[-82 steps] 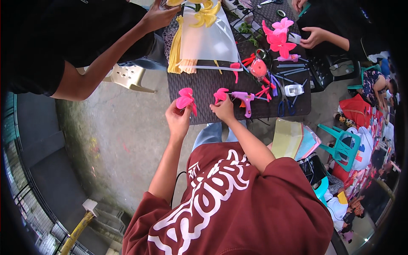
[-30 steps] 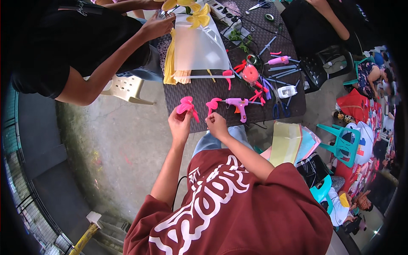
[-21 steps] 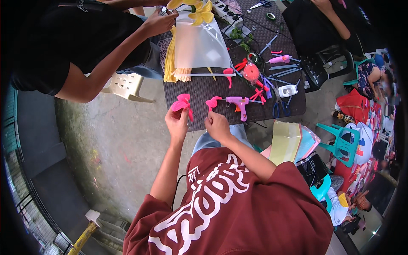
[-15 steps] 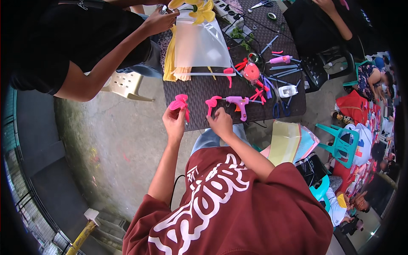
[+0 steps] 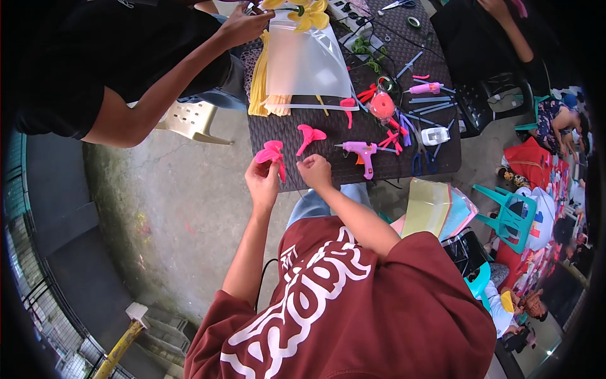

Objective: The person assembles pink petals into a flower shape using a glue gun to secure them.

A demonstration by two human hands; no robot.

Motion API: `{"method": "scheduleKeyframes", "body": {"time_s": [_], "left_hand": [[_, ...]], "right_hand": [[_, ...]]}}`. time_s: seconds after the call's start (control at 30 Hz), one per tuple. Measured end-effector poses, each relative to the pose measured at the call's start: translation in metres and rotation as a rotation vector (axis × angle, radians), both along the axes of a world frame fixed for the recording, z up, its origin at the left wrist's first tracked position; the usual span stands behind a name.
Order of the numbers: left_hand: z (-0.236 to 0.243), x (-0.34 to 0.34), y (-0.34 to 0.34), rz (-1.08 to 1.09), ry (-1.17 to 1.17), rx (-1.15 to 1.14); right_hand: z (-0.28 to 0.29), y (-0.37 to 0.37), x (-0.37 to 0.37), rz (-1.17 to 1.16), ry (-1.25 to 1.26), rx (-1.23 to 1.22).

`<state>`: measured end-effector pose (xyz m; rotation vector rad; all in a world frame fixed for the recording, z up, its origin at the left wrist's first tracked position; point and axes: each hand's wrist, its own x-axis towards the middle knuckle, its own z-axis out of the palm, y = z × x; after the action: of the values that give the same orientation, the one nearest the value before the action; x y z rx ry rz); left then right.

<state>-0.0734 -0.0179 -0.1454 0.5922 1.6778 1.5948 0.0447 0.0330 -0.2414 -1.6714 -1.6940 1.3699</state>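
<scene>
My left hand is closed on a bright pink fuzzy flower at the table's near edge. My right hand has its fingers pinched just below a second pink fuzzy piece with a downward stem; I cannot make out what the fingertips hold. To the right of that piece lies a lilac glue gun with a stick in it. Beyond are red strips, a round pink item, blue-handled scissors and a white tape dispenser.
A co-worker's hand holds yellow flowers beyond a translucent sheet. Another co-worker's arm is at the back right. A white chair, coloured sheets, a teal chair and several seated people surround the table.
The second pink piece has risen away from beside the glue gun's nozzle, up and left, as my right hand shifted the same way. Earlier, the right-hand co-worker's pink flowers left the tabletop view.
</scene>
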Motion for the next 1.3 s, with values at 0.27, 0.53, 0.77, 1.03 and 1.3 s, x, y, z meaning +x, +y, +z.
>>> {"method": "scheduleKeyframes", "body": {"time_s": [0.27, 0.53, 0.77, 1.03, 1.3], "left_hand": [[0.008, 0.0, 0.007, -0.031, 0.014, 0.005], [0.018, 0.005, 0.016, -0.056, 0.018, -0.036], [0.013, 0.016, 0.019, -0.067, -0.045, -0.053], [0.001, 0.022, 0.013, -0.076, -0.018, -0.106], [-0.006, 0.026, 0.003, -0.088, -0.195, -0.107]], "right_hand": [[0.055, -0.004, 0.021, 0.262, 0.024, 0.075], [0.087, -0.005, 0.11, 0.382, -0.272, 0.128], [0.117, 0.0, 0.167, 0.358, -0.462, 0.094], [0.141, 0.037, 0.161, 0.119, -0.251, 0.345], [0.135, 0.036, 0.077, 0.242, 0.297, 0.059]]}}
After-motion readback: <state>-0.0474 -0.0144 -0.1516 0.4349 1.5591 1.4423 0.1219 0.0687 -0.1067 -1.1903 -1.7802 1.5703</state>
